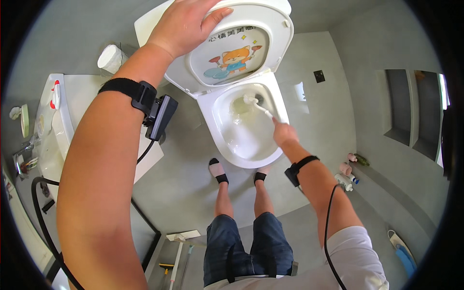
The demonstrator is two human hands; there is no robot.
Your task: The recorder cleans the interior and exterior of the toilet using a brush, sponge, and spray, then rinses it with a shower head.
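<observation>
The right fingers were curled round the end of the brush [261, 108] — a closed grip that seemed meant to let the right hand [286, 134] steer from beyond the rim. The brush slanted down into the bowl [245, 162], its white head near the water at the back. The left thumb lay apart from its fingers against the raised seat [278, 30]; the frame cut off the fingertips, so whether they gripped could not be told. Probably the left hand [186, 25] was there to steady seat and lid [256, 39] — both upright, leaving the bowl open. Feet stood either side of its front, likely for reach. A sink [68, 104] lay left; bottles [344, 181] sat by the right wall.
</observation>
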